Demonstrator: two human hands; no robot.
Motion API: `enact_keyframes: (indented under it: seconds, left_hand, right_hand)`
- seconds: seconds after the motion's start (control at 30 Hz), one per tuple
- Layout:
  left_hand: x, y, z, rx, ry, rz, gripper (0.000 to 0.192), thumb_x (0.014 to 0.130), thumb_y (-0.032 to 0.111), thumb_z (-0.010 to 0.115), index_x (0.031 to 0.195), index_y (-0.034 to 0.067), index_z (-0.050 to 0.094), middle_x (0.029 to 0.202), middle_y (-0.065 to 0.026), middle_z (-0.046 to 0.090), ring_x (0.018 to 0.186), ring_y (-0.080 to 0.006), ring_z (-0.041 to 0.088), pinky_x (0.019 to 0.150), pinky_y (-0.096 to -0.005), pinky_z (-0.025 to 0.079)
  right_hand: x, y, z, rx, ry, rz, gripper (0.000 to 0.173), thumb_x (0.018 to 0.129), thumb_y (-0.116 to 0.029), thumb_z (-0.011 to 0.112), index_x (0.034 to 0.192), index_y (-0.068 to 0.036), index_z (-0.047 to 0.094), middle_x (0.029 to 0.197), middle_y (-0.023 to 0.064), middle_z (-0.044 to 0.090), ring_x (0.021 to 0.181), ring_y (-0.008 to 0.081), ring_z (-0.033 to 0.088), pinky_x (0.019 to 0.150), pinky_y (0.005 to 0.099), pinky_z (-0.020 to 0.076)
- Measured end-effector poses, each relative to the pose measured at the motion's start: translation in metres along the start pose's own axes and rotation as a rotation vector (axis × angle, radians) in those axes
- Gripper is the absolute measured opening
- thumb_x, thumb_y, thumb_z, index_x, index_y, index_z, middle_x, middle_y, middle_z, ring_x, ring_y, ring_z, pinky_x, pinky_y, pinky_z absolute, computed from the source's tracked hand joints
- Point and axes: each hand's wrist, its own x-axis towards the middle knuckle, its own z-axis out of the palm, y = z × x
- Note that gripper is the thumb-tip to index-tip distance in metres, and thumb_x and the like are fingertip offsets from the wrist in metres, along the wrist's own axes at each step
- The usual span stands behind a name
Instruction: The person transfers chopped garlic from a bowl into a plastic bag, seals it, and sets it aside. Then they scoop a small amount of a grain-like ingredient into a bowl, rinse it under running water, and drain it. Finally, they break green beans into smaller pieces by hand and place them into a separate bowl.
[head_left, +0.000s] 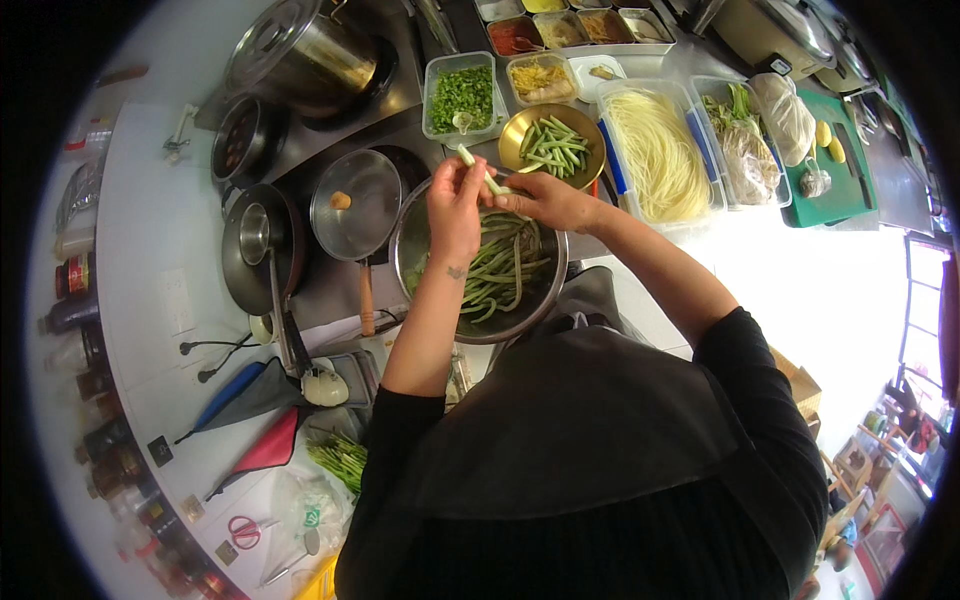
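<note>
A pale green bean (477, 168) is pinched in the fingers of my left hand (459, 206), one end pointing up past the fingertips. The thumb and fingers of my right hand (551, 201) grip its lower end. Both hands are above a large steel bowl (556, 296). Inside that bowl lie several long green beans (495, 277), partly hidden by my left forearm. Just beyond my right hand stands a gold-coloured metal bowl (514, 133) with short bean pieces (556, 146) in it.
Chopped green onion fills a plastic tub (460, 90) behind my hands. To the right are a container of noodles (656, 150) and a green cutting board (817, 206) with a knife (853, 157). A lidded pan (356, 202), a wok (240, 281) and a stockpot (322, 67) stand left.
</note>
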Motion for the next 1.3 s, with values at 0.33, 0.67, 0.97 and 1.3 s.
enact_keyframes:
  seconds: [0.33, 0.67, 0.97, 1.3]
  left_hand:
    - [0.045, -0.025, 0.047, 0.671, -0.026, 0.575, 0.011, 0.089, 0.0, 0.064, 0.1, -0.001, 0.064, 0.084, -0.0068, 0.065, 0.069, -0.0115, 0.062, 0.063, -0.0253, 0.05]
    - [0.021, -0.061, 0.002, 1.285, -0.079, 0.3, 0.041, 0.084, 0.022, 0.074, 0.113, 0.0, 0.054, 0.112, -0.0206, 0.056, 0.081, -0.0358, 0.062, 0.077, -0.0445, 0.05]
    - [-0.105, -0.101, -0.044, 1.439, -0.286, -0.156, 0.03, 0.087, 0.027, 0.069, 0.086, -0.002, 0.06, 0.088, -0.0205, 0.06, 0.084, -0.0395, 0.062, 0.071, -0.0497, 0.049]
    - [-0.082, -0.028, -0.043, 0.726, -0.044, -0.243, 0.016, 0.085, 0.012, 0.07, 0.092, -0.001, 0.064, 0.081, -0.014, 0.064, 0.069, -0.0249, 0.061, 0.062, -0.0322, 0.047]
  right_hand:
    - [0.026, 0.035, -0.044, 1.237, 0.439, 0.335, 0.017, 0.1, -0.025, 0.056, 0.097, -0.01, 0.064, 0.085, 0.0, 0.06, 0.074, 0.0128, 0.052, 0.065, 0.0295, 0.0413]
    - [0.026, 0.095, -0.085, -0.761, 0.672, 0.215, 0.047, 0.09, -0.037, 0.067, 0.122, -0.003, 0.062, 0.109, 0.0213, 0.064, 0.108, 0.0361, 0.06, 0.094, 0.0395, 0.0479]
    - [-0.012, 0.055, -0.024, -0.663, 0.221, -0.252, 0.026, 0.086, -0.013, 0.062, 0.11, -0.006, 0.065, 0.114, 0.0147, 0.06, 0.108, 0.0314, 0.059, 0.091, 0.0412, 0.0503]
    - [-0.01, 0.003, 0.021, -1.098, -0.114, -0.449, 0.02, 0.09, -0.027, 0.059, 0.101, -0.011, 0.066, 0.092, 0.0009, 0.06, 0.091, 0.0175, 0.051, 0.081, 0.0331, 0.0408]
